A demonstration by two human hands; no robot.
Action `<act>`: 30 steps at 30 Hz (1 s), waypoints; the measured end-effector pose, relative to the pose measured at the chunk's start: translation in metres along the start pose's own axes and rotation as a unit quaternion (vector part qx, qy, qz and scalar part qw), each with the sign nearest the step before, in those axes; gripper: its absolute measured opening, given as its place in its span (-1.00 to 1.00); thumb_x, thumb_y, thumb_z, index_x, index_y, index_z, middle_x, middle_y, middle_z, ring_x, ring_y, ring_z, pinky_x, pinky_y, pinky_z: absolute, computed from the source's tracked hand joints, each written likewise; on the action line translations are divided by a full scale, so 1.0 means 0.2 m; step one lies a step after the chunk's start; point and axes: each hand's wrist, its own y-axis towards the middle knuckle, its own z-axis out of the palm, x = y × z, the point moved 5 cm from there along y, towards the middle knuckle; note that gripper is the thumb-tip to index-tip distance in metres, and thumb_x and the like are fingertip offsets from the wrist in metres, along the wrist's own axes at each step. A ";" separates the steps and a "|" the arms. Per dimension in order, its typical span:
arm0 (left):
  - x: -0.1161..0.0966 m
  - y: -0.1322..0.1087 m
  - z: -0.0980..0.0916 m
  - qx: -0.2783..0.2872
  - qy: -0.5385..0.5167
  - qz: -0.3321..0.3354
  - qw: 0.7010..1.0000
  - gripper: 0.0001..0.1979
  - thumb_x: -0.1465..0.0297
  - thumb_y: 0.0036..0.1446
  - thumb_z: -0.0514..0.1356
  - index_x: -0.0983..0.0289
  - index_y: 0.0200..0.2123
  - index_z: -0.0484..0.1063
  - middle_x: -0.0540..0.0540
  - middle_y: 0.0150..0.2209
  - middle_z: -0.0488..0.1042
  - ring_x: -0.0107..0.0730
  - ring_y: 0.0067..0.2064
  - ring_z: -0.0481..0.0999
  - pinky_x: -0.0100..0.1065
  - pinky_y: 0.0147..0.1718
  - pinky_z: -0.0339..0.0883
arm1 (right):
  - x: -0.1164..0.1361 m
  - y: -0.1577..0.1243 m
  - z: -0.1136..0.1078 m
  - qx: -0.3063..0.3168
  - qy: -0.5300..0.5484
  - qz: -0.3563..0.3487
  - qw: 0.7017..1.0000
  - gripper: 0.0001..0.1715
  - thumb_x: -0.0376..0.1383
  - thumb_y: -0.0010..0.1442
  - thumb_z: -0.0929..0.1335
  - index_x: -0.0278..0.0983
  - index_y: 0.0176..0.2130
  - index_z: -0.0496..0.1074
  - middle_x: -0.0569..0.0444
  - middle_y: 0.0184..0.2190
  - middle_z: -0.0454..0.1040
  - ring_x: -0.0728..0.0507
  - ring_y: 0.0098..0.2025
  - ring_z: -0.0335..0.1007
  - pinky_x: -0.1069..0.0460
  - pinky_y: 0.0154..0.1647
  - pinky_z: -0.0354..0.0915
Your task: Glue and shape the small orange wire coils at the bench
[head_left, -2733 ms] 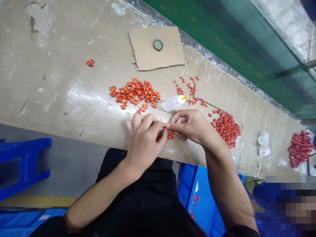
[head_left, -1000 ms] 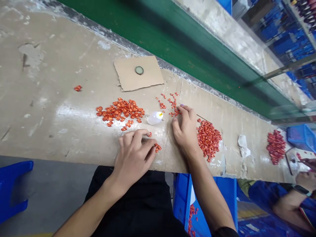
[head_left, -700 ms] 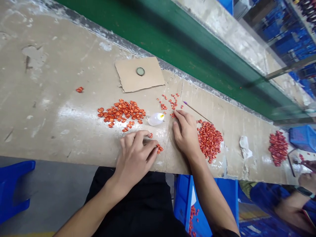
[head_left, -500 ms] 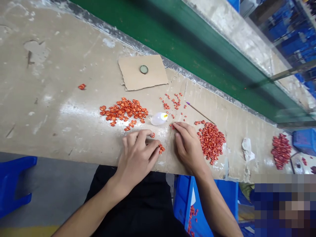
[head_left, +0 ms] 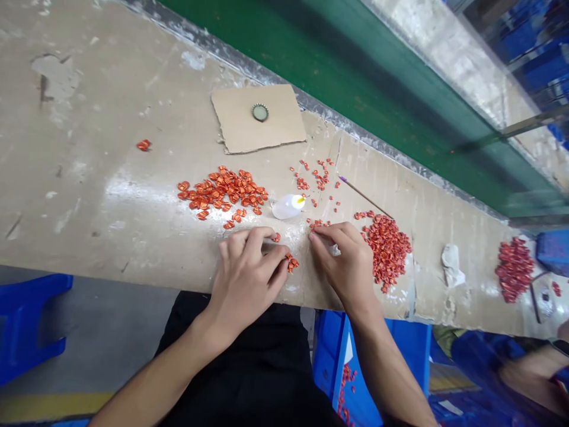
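My left hand (head_left: 246,276) lies on the worn table (head_left: 111,196) near its front edge. Its fingers are curled, and the thumb and forefinger pinch a small cluster of orange coil pieces (head_left: 292,262). My right hand (head_left: 349,261) sits just to the right with its fingers bent. Its tips touch a few small red pieces (head_left: 317,224), and what lies under the fingers is hidden. A small white glue bottle (head_left: 288,206) lies on its side just beyond both hands. A pile of orange coils (head_left: 222,191) is to its left, and a pile of red pieces (head_left: 387,243) lies beside my right hand.
A cardboard square (head_left: 275,127) carrying a bottle cap (head_left: 260,112) lies further back. Nearby are scattered red bits (head_left: 317,175), a thin stick (head_left: 364,196), a lone orange piece (head_left: 143,145), crumpled paper (head_left: 452,262) and another red pile (head_left: 513,267). Blue bins (head_left: 333,350) sit under the table, and another person's arm (head_left: 524,373) is at bottom right.
My right hand reached out to the scattered red bits, then drew back toward me, dragging a few along and curling its fingers. My left hand stayed put.
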 end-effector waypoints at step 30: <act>0.00 0.00 0.00 -0.002 0.012 0.010 1.000 -0.86 0.41 0.38 0.40 0.05 -0.05 0.67 0.16 0.20 0.59 0.10 0.20 0.41 0.11 0.07 0.33 | -0.04 0.23 -0.01 -0.027 0.068 0.043 0.996 -0.85 -0.31 0.44 0.47 -0.21 -0.04 0.71 0.01 -0.15 0.67 -0.12 -0.32 0.45 -0.10 -0.16 0.43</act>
